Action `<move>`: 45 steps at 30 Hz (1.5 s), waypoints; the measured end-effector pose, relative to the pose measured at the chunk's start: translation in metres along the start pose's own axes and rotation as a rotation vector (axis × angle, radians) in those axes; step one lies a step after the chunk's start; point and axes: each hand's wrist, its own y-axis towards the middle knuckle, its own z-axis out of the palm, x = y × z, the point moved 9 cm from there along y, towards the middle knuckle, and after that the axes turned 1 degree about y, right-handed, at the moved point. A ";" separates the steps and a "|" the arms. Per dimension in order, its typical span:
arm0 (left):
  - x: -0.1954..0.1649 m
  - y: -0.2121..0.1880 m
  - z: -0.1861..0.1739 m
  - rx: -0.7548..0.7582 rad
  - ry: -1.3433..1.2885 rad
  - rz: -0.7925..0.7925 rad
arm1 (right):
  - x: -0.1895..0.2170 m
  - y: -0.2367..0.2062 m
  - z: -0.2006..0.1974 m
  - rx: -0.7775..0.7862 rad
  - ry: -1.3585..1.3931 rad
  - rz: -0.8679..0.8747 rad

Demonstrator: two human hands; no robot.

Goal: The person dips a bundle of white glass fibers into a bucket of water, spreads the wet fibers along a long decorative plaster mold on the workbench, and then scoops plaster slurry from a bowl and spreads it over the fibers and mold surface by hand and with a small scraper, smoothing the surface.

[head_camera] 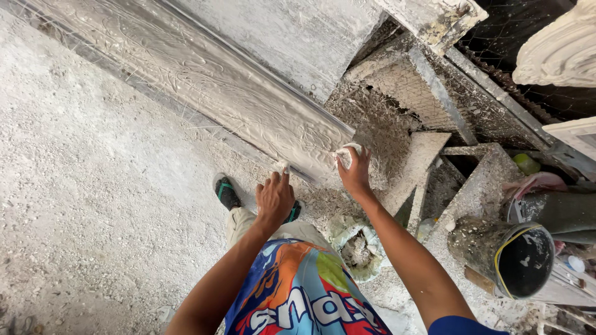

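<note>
A long plaster-covered moulding slab (205, 80) runs diagonally across the view, its wet surface strewn with fibres. My right hand (355, 174) is at the slab's near end corner, shut on a lump of white plaster (346, 153) pressed against the edge. My left hand (274, 197) sits at the slab's lower edge with a small dab of white plaster (282, 167) at the fingertips, fingers curled. Below the hands are my colourful shorts (298, 291) and my foot in a dark sandal (226, 192).
A plaster-crusted bag or bowl (357, 248) lies on the floor between my arms. A dirty black bucket (515, 257) lies on its side at the right. Crusted wooden frames and wire mesh (428, 99) stand at the right. Dusty white floor (93, 186) spreads left.
</note>
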 end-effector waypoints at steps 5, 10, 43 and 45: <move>-0.003 -0.003 -0.001 -0.005 -0.006 0.009 | -0.036 0.010 0.011 0.095 0.204 0.486; -0.002 -0.003 -0.002 -0.011 -0.007 0.010 | -0.019 0.022 0.003 0.101 -0.035 0.289; 0.184 0.101 -0.134 -0.291 -0.004 -0.384 | 0.309 0.155 0.207 0.300 -0.614 -0.701; 0.215 0.116 -0.147 -0.288 -0.010 -0.373 | 0.334 0.178 0.234 0.328 -0.631 -0.691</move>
